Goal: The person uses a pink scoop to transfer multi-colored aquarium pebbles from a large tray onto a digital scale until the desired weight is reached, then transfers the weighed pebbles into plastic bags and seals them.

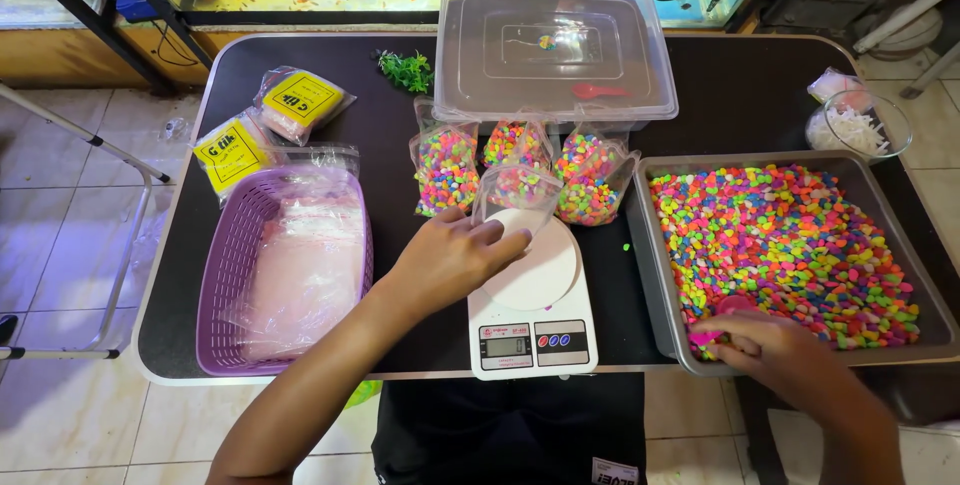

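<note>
On the white scale point(532, 297) at the table's point(740, 95) middle, the left hand point(452, 257) is steadying a small open bag point(517, 197), fingers pressed together against it. The right hand point(765, 343) is pinching a pink scoop point(733, 307) in the tray point(655, 245) of coloured pebbles point(790, 235); if the limp bag is sagging, pebbles could be scattering off the scale.

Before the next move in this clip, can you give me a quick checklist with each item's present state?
1. Left hand steadies the small clear plastic bag on the white kitchen scale: ok.
2. Bag mouth open: cannot tell.
3. Right hand in the grey metal tray on a pink scoop: ok.
4. Multicoloured pebbles plentiful: ok.
5. Scale display lit: ok.
</note>
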